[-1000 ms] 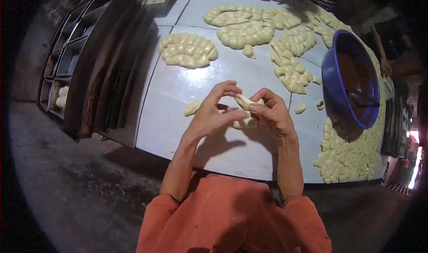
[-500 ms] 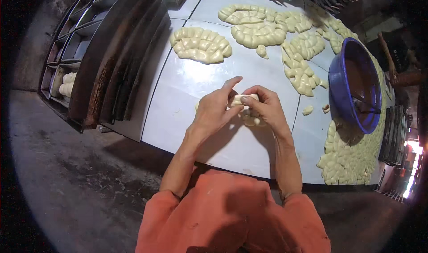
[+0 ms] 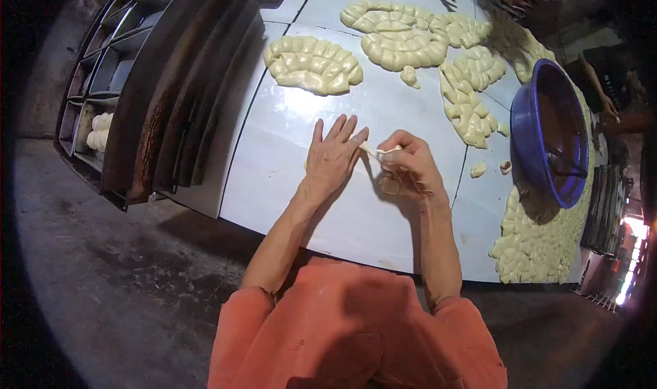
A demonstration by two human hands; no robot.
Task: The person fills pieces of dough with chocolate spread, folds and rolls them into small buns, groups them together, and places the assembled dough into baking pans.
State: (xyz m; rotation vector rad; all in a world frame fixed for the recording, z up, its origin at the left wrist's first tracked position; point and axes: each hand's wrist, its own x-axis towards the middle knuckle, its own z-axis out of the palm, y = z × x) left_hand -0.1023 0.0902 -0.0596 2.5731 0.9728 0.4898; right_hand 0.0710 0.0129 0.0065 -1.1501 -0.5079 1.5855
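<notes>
**A:** Going left to right, what's around the hands? Mostly curious about edges and free space.

**B:** Far left there's a dark metal rack (image 3: 102,81) with a few pale dough pieces on a low shelf, then a stack of long dark baking trays (image 3: 185,94) leaning right along the left edge of the white table (image 3: 287,163). Between that edge and the left hand (image 3: 333,157) there's a decent strip of bare tabletop.

**A:** And the hands themselves?

**B:** Left hand lies flat, fingers spread and open, palm down on the table, fingertips touching one end of a thin dough strip (image 3: 380,152). The right hand (image 3: 405,168) is curled, thumb and fingers pinched on the other end of that strip. A small dough lump (image 3: 390,185) sits just under it. So the strip spans the gap between both hands, near the table's middle.

**A:** Room past that?

**B:** Ahead of the hands a bare patch, then a cluster of shaped dough pieces (image 3: 313,64) and more piles behind. To the right, a blue basin (image 3: 544,132) with a heap of dough pieces (image 3: 540,242) crowding the near right edge. The near table edge is just behind the wrists.
</notes>
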